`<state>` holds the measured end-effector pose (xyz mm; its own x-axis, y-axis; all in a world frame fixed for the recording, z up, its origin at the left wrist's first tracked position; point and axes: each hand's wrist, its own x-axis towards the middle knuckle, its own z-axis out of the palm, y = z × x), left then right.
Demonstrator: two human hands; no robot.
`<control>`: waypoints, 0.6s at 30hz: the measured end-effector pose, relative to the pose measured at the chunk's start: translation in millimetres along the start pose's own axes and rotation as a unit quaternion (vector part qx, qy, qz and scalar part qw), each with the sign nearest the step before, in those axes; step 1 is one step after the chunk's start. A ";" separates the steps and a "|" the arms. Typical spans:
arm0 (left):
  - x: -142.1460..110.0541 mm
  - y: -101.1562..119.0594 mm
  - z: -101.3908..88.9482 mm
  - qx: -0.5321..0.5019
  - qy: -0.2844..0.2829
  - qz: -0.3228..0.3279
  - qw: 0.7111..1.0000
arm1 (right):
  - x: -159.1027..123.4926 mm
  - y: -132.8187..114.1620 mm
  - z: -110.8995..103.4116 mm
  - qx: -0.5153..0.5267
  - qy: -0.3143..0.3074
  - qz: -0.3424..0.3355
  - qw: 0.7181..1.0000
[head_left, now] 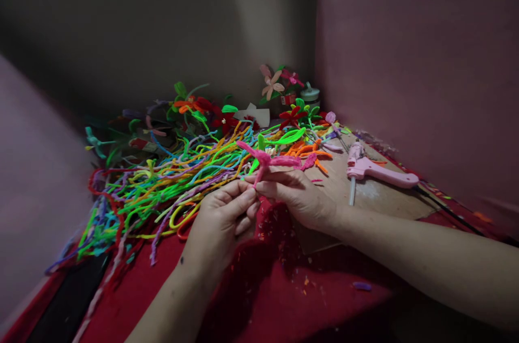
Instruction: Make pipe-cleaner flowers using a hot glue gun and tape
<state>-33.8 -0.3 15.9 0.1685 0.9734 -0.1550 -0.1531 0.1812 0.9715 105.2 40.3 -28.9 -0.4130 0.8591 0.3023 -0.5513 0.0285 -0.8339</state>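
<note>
My left hand (223,213) and my right hand (298,194) meet at the middle of the view, both pinched on the stem of a pink pipe-cleaner flower (267,160). Its looped petals spread out above my fingertips. The fingers of each hand are closed round the thin stem. A big tangle of coloured pipe cleaners (162,181) lies just behind and left of my left hand. A pink glue gun (375,170) rests on a brown board (385,197) to the right of my right hand.
Finished pipe-cleaner flowers (279,83) stand in a corner at the back beside a small lidded jar (310,94). A red cloth (284,283) with scattered scraps covers the surface. Walls close in on the right and behind.
</note>
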 end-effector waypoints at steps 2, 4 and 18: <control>0.6 1.2 -2.0 -0.037 -0.040 -0.029 0.998 | -0.6 0.0 0.3 0.003 -0.019 0.023 1.000; 0.8 1.0 -2.1 -0.050 -0.057 -0.037 0.996 | -1.5 -0.2 1.6 0.022 -0.010 0.041 0.999; 2.0 -18.6 -1.6 0.422 0.126 0.306 0.844 | -3.0 -7.3 8.4 -0.062 0.046 0.001 0.997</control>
<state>-32.1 -1.5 -2.8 0.0803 0.8672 0.4915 0.6293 -0.4265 0.6497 104.4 33.2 -19.8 -0.3427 0.9021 0.2623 -0.4548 0.0850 -0.8865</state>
